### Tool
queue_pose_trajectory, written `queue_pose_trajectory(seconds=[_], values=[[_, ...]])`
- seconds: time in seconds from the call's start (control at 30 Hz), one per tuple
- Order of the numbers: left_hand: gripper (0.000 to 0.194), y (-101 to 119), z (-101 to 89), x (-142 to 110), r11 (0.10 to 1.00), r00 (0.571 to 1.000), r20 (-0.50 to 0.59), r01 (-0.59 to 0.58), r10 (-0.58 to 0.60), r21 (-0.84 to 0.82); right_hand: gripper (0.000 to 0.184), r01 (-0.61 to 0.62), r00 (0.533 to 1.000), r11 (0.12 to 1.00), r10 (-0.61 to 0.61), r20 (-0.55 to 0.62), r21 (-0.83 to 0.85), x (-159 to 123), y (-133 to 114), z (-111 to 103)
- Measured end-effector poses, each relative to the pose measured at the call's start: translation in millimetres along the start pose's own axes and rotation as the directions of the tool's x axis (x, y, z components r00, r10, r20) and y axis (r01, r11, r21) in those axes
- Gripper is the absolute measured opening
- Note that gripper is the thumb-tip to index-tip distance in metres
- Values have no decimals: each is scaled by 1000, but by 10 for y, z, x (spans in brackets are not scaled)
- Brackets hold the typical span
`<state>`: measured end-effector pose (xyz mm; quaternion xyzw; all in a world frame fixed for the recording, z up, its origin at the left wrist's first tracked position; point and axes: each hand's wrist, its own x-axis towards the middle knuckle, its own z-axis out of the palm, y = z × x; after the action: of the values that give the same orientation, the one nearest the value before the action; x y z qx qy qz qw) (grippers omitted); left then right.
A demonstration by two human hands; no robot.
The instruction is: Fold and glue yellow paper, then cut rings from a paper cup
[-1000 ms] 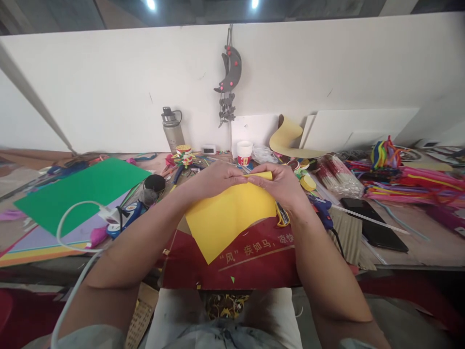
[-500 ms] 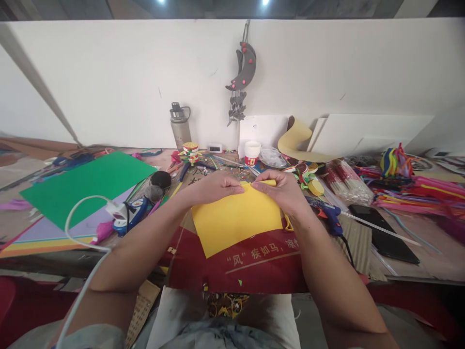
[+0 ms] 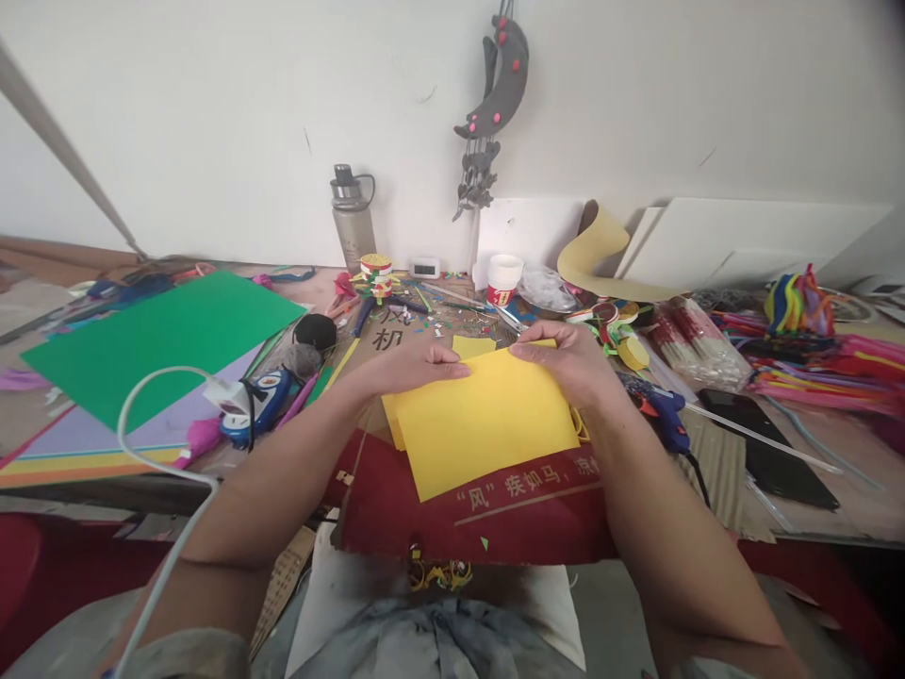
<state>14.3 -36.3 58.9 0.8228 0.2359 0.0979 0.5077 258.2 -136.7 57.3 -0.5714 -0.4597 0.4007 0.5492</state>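
Note:
A yellow sheet [image 3: 495, 424], of craft foam or paper, hangs between my hands over the red cardboard [image 3: 452, 528]. My left hand [image 3: 428, 366] pinches its top edge near the left side, thumb lying along the front. Gripping the top right corner is my right hand [image 3: 562, 356], thumb in front and fingers curled behind. Another layer of yellow shows behind the sheet at its left side and above its top edge; whether it is a fold or a separate piece I cannot tell.
At left lie a green sheet [image 3: 170, 344] and a blue power strip [image 3: 258, 410]. A blue glue gun [image 3: 661, 415], a black phone [image 3: 770, 453] and packed sticks [image 3: 697, 344] lie at right. Behind stand a bottle [image 3: 353, 226] and a paper cup [image 3: 504, 280].
The yellow sheet's rolled top edge has come flat, and a second yellow layer now shows behind it. My hands have moved slightly apart. The camera view has tilted down.

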Motion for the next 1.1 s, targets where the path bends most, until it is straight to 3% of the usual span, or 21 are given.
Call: queue_pose_trajectory(seconds=[0.2, 0.33, 0.53, 0.77, 0.97, 1.1], values=[[52, -106, -146, 28, 999, 999, -12, -35, 35, 16, 37, 2, 992, 997, 7, -123, 75, 92, 21, -98], [51, -206, -258, 55, 999, 996, -78, -36, 37, 15, 39, 10, 990, 996, 3, -144, 91, 136, 4, -152], [43, -306, -345, 74, 985, 985, -167, 24, -53, -172, 43, -35, 983, 990, 58, -175, 136, 181, 36, -190], [43, -325, -219, 184, 891, 895, -417, -50, -161, -451, 40, 33, 975, 973, 19, -219, 229, 304, 223, -137], [45, -397, -212, 263, 877, 838, -486, -18, -249, -480, 37, 3, 977, 959, 58, -206, 284, 381, 352, -45], [38, -474, -257, 288, 894, 835, -488, 9, -253, -448, 37, 24, 972, 956, 45, -230, 291, 419, 383, -80]])
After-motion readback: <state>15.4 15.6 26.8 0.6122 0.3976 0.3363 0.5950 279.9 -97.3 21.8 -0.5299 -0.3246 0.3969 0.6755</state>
